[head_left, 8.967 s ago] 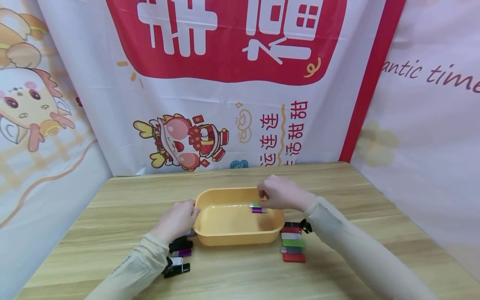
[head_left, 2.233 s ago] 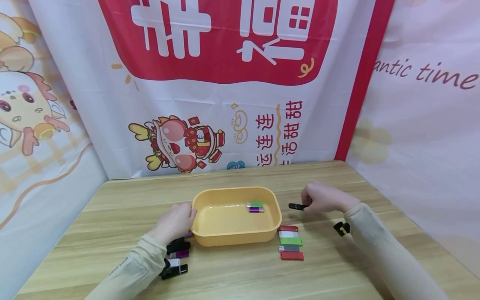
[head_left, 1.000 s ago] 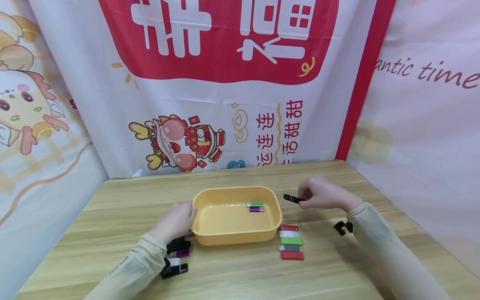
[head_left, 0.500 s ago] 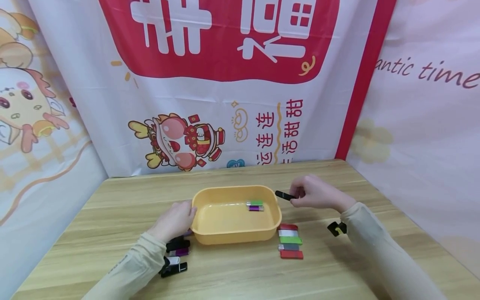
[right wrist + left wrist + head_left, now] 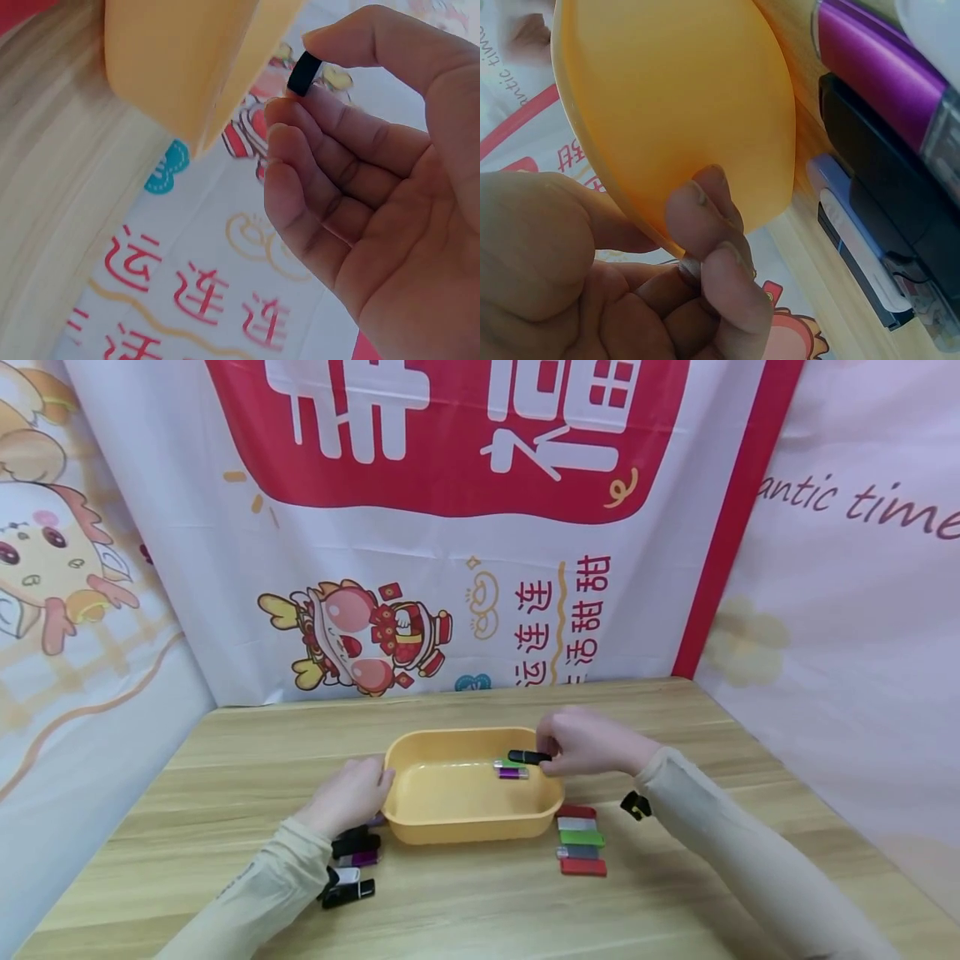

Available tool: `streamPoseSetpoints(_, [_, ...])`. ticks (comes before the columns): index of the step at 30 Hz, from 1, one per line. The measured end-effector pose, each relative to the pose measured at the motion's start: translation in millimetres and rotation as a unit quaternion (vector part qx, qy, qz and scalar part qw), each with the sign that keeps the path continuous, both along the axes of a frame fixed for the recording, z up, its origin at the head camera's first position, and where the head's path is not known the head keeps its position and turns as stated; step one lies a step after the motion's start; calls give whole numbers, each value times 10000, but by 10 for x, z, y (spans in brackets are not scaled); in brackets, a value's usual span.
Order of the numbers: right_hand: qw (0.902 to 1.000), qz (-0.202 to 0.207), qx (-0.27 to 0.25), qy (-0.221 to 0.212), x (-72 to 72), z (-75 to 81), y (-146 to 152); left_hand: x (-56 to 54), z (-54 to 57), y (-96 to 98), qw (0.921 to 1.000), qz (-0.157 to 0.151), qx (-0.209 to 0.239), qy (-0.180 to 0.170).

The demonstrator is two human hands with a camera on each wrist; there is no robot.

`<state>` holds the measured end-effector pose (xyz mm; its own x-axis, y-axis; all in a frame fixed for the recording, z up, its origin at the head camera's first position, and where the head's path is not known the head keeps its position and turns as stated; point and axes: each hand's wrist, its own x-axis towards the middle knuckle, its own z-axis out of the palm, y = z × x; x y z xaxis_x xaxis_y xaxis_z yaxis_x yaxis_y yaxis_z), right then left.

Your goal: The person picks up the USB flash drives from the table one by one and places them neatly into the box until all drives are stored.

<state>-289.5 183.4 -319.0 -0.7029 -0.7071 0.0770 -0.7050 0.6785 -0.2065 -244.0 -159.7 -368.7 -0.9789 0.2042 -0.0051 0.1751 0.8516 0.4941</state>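
A yellow plastic basin (image 5: 472, 832) stands mid-table. My left hand (image 5: 348, 797) grips its left rim, thumb on one side and fingers (image 5: 705, 214) on the outer wall. Between thumb and fingertips, my right hand (image 5: 588, 745) pinches a black USB stick (image 5: 527, 757) above the basin's right end; the right wrist view shows the stick's end (image 5: 304, 73). Under it, inside the basin, lie a purple USB stick (image 5: 513, 773) and a green one (image 5: 500, 764), the green partly hidden by the black stick.
Right of the basin's front corner several USB sticks lie in a column, among them a green one (image 5: 582, 837) and a red one (image 5: 583, 867). Beside my left wrist are more, including a black one (image 5: 348, 893) and a purple one (image 5: 885, 71). Printed cloth (image 5: 450, 552) hangs behind.
My right hand has carried the black USB stick leftward from beside the basin to over its right end. The stick lay atop the right column earlier. My left hand stays on the rim.
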Motion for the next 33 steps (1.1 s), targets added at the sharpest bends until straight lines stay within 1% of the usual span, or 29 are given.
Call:
streamPoseSetpoints(5, [9974,194,676,170,-70,20,-214,6,5,-9,10000,-10,-31,-20])
streamPoseSetpoints(11, [9939,276,1062,111,-118,60,-354,-1,-22,-12,10000,-50,-56,-42])
streamPoseSetpoints(13, [9925,301,1170,159,-130,73,-382,-5,-33,-13,9999,-85,-92,-52])
streamPoseSetpoints(18, [9840,385,1689,425,-160,70,-449,3,-38,-20,9998,-173,-122,-31])
streamPoseSetpoints(21, [9798,389,1905,460,-165,60,-479,9,-33,-18,9997,-222,-97,-35])
streamPoseSetpoints(23, [9775,343,2027,466,-165,55,-497,8,-28,-15,9994,-289,-158,58])
streamPoseSetpoints(27, [9720,309,2280,472,-168,14,-533,8,-26,-11,9988,-415,-222,156])
streamPoseSetpoints(33, [9597,471,2656,786,-183,-120,-574,30,-42,-6,9988,-440,-205,29])
